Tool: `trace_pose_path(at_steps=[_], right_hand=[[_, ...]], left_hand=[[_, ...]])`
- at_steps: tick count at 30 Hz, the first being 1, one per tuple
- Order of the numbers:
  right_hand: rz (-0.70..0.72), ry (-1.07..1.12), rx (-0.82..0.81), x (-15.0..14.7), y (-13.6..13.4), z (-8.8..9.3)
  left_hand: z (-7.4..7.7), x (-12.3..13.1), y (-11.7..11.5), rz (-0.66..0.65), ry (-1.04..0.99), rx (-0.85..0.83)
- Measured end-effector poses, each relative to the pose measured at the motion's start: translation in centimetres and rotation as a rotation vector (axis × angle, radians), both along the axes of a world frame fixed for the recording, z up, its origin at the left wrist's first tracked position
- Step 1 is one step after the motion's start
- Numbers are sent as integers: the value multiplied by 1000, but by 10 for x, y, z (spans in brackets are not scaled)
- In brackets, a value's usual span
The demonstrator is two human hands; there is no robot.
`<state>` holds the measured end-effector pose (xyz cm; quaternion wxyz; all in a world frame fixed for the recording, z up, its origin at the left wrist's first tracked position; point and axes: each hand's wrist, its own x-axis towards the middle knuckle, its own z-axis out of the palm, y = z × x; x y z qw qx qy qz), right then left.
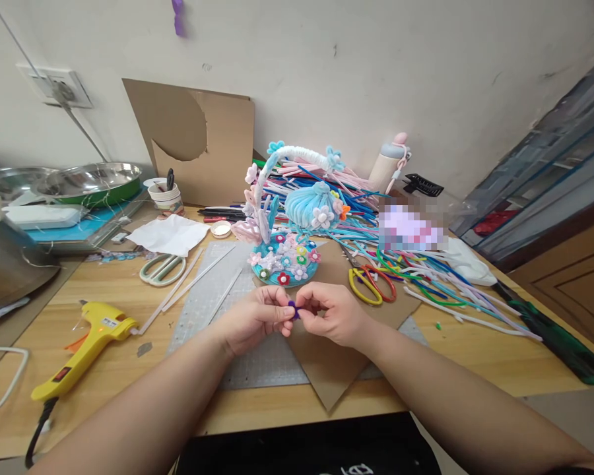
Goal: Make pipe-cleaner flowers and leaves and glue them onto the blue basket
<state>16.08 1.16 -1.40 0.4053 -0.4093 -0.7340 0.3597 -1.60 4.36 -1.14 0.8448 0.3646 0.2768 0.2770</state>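
Both hands meet over the cutting mat, pinching a small dark purple pipe-cleaner flower (294, 310) between their fingertips. My left hand (257, 319) grips it from the left and my right hand (334, 313) from the right, fingers closed. Just behind them stands a blue fuzzy basket (266, 272) with an arched handle (297, 153), filled with little flowers in several colours. A blue shell-shaped piece (311, 206) trimmed with flowers sits behind the basket. Beneath the hands lie the grey cutting mat (257, 366) and a piece of cardboard (327, 369).
At left lies a yellow glue gun (96, 333), near green-handled scissors (162, 272). Yellow-and-orange scissors (371, 284) rest right of the basket. Loose pipe cleaners (445, 280) spread across the right and back. A cut cardboard sheet (228, 138) leans on the wall; a bottle (387, 165) stands behind.
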Motion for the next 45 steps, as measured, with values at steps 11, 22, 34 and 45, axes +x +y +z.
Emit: trace_pose_path(at_steps=[11, 22, 34, 45], right_hand=[[22, 48, -112, -1, 0, 1], [35, 98, -166, -2, 0, 3], [79, -184, 456, 14, 4, 3], [22, -202, 385, 12, 2, 3]], left_hand=[[-2, -1, 0, -8, -10, -15], [0, 1, -2, -22, -19, -16], [-1, -2, 0, -74, -94, -156], [1, 0, -1, -18, -46, -18]])
